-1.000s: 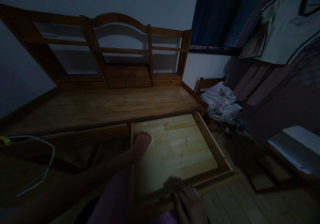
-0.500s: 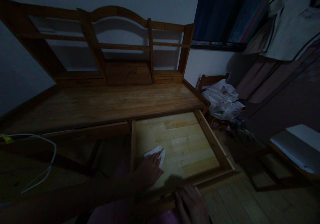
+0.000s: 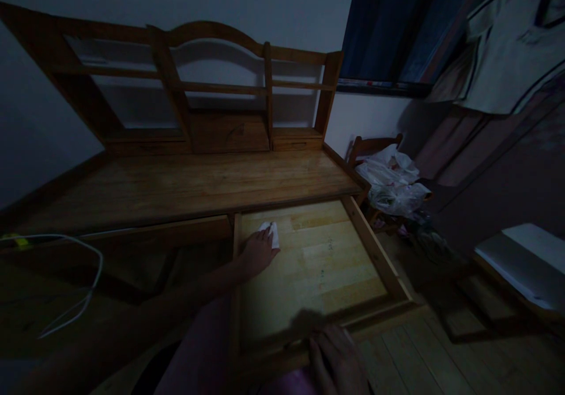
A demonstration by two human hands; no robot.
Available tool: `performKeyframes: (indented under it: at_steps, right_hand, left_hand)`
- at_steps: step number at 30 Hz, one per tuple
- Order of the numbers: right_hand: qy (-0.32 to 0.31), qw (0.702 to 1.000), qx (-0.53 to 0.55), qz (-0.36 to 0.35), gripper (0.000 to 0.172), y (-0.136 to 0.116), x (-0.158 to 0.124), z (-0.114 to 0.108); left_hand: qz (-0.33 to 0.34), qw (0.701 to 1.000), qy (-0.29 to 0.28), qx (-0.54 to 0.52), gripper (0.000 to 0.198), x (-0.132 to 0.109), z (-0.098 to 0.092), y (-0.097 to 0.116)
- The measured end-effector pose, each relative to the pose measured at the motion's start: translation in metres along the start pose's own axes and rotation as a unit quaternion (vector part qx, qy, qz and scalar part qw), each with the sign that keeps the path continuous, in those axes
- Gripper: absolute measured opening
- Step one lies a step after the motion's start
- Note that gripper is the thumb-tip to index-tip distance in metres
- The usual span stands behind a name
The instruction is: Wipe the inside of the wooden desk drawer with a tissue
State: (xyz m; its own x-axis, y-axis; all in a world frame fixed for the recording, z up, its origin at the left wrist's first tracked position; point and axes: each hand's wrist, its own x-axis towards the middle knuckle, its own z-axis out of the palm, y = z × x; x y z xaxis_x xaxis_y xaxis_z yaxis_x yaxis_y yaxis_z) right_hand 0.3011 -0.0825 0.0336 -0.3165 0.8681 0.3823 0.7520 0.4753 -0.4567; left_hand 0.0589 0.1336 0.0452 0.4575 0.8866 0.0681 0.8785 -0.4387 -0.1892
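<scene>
A pulled-out wooden drawer (image 3: 304, 265) juts from the desk, its pale bottom board bare apart from a few small green marks. Near its back left corner, my left hand (image 3: 258, 255) presses a folded white tissue (image 3: 274, 236) against the board. The fingers lie over the tissue and partly cover it; whether it is paper or cloth is hard to see in the dim light. My right hand (image 3: 339, 354) is curled over the drawer's front panel (image 3: 375, 321), gripping its top edge.
The wooden desk (image 3: 212, 177) carries a shelf unit (image 3: 229, 89) against the wall. A white cable (image 3: 99, 262) loops at left. Plastic bags (image 3: 391, 177) fill a chair at right. A stool (image 3: 481, 268) bears a flat white and grey object (image 3: 525, 262). Clothes (image 3: 516, 47) hang at upper right.
My left hand has slid the tissue away from me and slightly left, toward the drawer's back left corner. My right hand keeps its hold on the drawer front. The view has shifted slightly.
</scene>
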Motion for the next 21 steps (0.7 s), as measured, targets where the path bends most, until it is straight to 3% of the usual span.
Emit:
performKeyframes:
  at_steps: [5, 8, 12, 16, 21]
  right_hand:
    - [-0.007, 1.0, -0.006, -0.013, 0.018, 0.005, -0.001, 0.004]
    - [-0.011, 1.0, -0.011, -0.009, 0.018, 0.004, -0.001, 0.003]
    - [-0.006, 1.0, -0.012, 0.002, 0.019, 0.0, 0.002, 0.001]
    - [0.001, 1.0, -0.009, -0.005, 0.021, 0.0, 0.004, 0.0]
    - [0.013, 1.0, -0.012, -0.013, 0.02, 0.0, 0.003, 0.0]
  left_hand:
    - [0.142, 0.989, -0.01, -0.027, 0.051, -0.011, -0.004, 0.024]
    - [0.185, 0.98, 0.0, -0.068, 0.054, -0.038, -0.003, 0.054]
    - [0.314, 0.943, 0.051, -0.096, 0.055, -0.078, 0.004, 0.083]
    - [0.377, 0.917, 0.081, -0.1, 0.046, -0.091, 0.007, 0.082]
    - [0.326, 0.94, 0.052, -0.089, 0.047, -0.064, 0.008, 0.057]
